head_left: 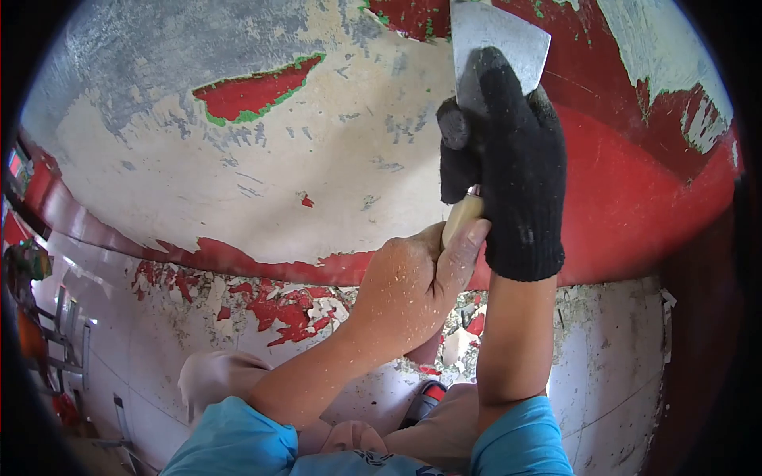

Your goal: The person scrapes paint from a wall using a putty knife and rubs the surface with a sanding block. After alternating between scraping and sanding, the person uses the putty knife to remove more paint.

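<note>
My left hand (425, 274) is bare and dusted with pale flecks. Its fingers are wrapped round the light wooden handle (463, 216) of a scraper. A black knitted glove covers my right hand (512, 166), which is closed round the scraper's upper part, with one finger stretched along the wide metal blade (502, 44). The blade points up and lies over a curved surface (238, 182) of worn cream and grey paint. Patches of red (262, 89) show through, one edged in green. What lies under the gloved fingers is hidden.
Red and cream paint chips (294, 309) litter the pale tiled floor (135, 341) below the curved surface. A dark shoe (423, 403) shows near my legs. Metal-framed objects (67, 333) stand at the far left. Bare red surface (627, 206) spreads to the right.
</note>
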A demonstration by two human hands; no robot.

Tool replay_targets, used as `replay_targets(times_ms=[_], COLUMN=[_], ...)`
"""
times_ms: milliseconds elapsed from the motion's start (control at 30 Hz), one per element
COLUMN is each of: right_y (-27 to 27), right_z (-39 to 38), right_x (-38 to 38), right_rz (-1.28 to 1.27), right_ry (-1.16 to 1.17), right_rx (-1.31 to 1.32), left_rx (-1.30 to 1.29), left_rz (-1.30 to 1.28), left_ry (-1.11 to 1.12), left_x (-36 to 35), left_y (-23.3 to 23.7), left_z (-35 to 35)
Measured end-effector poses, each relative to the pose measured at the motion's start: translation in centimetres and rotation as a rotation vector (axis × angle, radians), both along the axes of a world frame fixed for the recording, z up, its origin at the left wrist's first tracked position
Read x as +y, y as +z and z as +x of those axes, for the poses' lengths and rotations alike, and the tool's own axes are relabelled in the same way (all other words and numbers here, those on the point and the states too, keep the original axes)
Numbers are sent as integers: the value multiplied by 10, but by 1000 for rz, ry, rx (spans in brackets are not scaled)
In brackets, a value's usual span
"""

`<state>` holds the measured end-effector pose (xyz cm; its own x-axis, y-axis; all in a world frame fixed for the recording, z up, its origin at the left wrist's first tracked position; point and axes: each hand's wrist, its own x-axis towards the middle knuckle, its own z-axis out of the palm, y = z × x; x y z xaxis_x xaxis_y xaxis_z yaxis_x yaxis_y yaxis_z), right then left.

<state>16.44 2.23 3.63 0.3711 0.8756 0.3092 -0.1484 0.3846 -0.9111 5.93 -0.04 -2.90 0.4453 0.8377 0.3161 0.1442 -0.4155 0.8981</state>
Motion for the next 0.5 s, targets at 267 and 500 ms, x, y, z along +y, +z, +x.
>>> replay_targets(times_ms=[267,500], right_y=[-17,-16], right_z=[-11,-9], right_x=[-11,-9], right_rz=[-89,-57], right_ry=[39,14], right_rx=[136,75], left_rx=[108,214], left_rz=[-45,-137], left_ry=[20,-90], left_x=[-15,-10], left_y=[-14,-6], left_z=[-15,-19])
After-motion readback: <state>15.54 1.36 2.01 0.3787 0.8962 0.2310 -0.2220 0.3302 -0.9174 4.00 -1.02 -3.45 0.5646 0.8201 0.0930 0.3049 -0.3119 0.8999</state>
